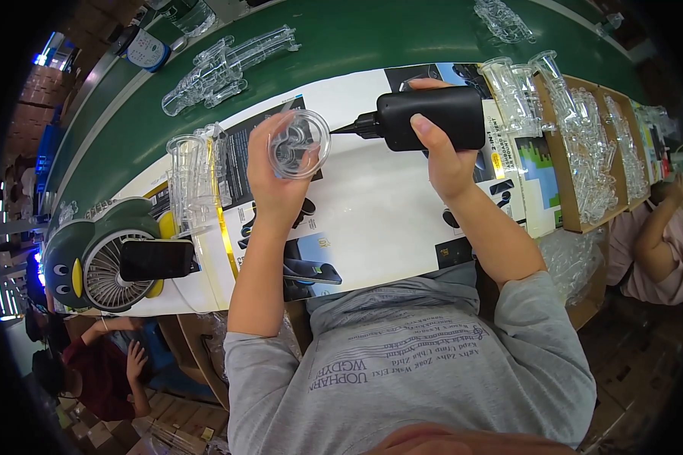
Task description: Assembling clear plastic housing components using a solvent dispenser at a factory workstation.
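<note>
My left hand is closed around a clear plastic part with a round, cup-like open end, which faces up. My right hand grips a black squeeze bottle lying sideways. Its thin dark nozzle tip points left and reaches the rim of the clear part; whether it touches cannot be told. Both hands are above a printed cardboard sheet with a white middle. Left of my left hand stand several clear tubular parts. Similar clear tubes stand beyond my right hand.
A cardboard tray of clear parts stands at right. Loose clear assemblies lie on the green table. At left are a green animal-shaped fan, a phone and a dark-lidded jar. Other people sit at both sides.
</note>
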Available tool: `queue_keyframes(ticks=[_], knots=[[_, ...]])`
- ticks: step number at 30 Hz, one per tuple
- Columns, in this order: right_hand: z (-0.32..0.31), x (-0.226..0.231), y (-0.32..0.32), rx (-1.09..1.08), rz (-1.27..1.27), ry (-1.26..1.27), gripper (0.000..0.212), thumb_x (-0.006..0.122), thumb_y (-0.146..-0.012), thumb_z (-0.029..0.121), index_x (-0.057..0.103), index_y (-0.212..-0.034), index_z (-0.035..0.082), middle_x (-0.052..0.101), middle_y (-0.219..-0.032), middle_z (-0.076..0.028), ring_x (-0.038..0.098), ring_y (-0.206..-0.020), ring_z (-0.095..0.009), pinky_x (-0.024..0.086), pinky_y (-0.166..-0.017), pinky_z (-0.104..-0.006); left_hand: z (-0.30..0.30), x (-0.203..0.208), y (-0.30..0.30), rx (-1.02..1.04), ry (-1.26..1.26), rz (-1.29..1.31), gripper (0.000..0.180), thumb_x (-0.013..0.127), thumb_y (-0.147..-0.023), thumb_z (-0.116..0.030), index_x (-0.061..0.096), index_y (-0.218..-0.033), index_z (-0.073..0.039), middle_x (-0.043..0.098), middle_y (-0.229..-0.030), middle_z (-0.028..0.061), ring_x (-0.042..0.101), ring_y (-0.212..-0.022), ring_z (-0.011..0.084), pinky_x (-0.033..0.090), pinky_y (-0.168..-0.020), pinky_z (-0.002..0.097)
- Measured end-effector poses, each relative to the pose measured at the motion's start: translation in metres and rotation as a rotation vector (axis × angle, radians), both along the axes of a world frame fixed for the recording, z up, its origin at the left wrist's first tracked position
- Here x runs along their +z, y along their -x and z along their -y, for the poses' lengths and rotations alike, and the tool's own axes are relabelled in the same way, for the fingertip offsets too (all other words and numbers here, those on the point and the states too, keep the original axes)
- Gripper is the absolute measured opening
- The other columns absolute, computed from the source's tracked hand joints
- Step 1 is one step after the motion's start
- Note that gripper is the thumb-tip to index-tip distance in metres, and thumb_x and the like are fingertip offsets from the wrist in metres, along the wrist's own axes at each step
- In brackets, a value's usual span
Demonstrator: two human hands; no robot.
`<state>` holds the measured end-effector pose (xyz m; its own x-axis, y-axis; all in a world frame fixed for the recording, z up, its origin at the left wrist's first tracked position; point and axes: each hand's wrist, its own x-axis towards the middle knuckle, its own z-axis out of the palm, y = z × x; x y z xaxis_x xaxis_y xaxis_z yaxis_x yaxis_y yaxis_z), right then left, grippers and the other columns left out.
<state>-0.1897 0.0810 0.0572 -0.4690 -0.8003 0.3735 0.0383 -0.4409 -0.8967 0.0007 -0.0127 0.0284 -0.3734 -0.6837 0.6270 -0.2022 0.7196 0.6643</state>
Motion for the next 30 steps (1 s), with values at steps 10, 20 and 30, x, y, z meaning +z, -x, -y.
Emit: queue_keyframes(ticks=[10, 20, 30], knots=[[-0.001, 0.001, 0.000, 0.016, -0.053, 0.008, 0.035, 0.059, -0.076, 0.008, 0.053, -0.110, -0.001, 0.056, -0.110, -0.009, 0.056, -0.089, -0.012, 0.046, -0.079, -0.0233, 0.001, -0.002, -0.002, 0.083, 0.049, 0.019, 0.047, 0.074, -0.066, -0.004, 0.055, -0.109, 0.001, 0.051, -0.105, 0.0143, 0.052, -0.097, 0.0257, 0.045, -0.083, 0.0326], [0.000, 0.000, 0.002, -0.001, -0.013, 0.010, 0.034, 0.058, -0.077, 0.007, 0.053, -0.110, -0.001, 0.056, -0.110, -0.008, 0.055, -0.088, -0.011, 0.046, -0.078, -0.0224, 0.001, -0.009, 0.000, -0.017, -0.096, -0.128, 0.052, 0.073, -0.069, -0.002, 0.045, -0.113, 0.001, 0.054, -0.114, 0.0163, 0.053, -0.108, 0.0257, 0.041, -0.094, 0.0339], [0.001, 0.001, 0.003, -0.010, -0.004, 0.034, 0.034, 0.058, -0.077, 0.006, 0.053, -0.110, -0.002, 0.055, -0.111, -0.009, 0.054, -0.089, -0.011, 0.045, -0.079, -0.0234, 0.002, -0.001, -0.004, -0.101, -0.155, -0.180, 0.048, 0.069, -0.074, -0.001, 0.043, -0.114, 0.001, 0.051, -0.116, 0.0165, 0.051, -0.110, 0.0240, 0.040, -0.096, 0.0337]])
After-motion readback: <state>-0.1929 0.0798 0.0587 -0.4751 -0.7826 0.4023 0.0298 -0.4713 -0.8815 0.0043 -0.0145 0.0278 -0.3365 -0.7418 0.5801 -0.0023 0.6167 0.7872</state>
